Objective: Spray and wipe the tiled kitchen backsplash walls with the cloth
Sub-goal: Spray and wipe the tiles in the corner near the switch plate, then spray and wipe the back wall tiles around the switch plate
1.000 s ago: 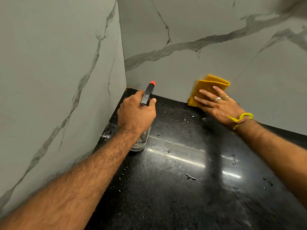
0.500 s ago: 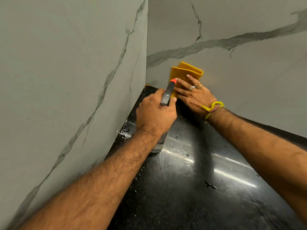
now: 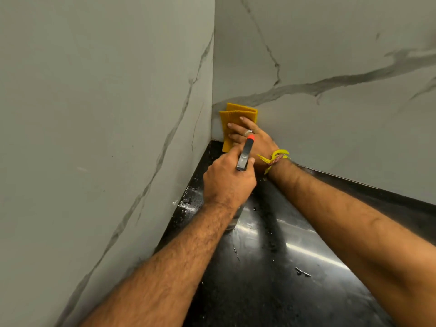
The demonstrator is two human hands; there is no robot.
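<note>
Wiping step, frame centre: right hand, fingers spread, presses yellow cloth onto back wall at corner; left hand grips spray bottle. Next likely: side wall.

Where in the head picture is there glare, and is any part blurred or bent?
Head view: bright glare streaks lie on the wet black countertop; the near forearms look slightly soft; the wide lens bends the wall edges; the yellow cloth is sharp.
</note>
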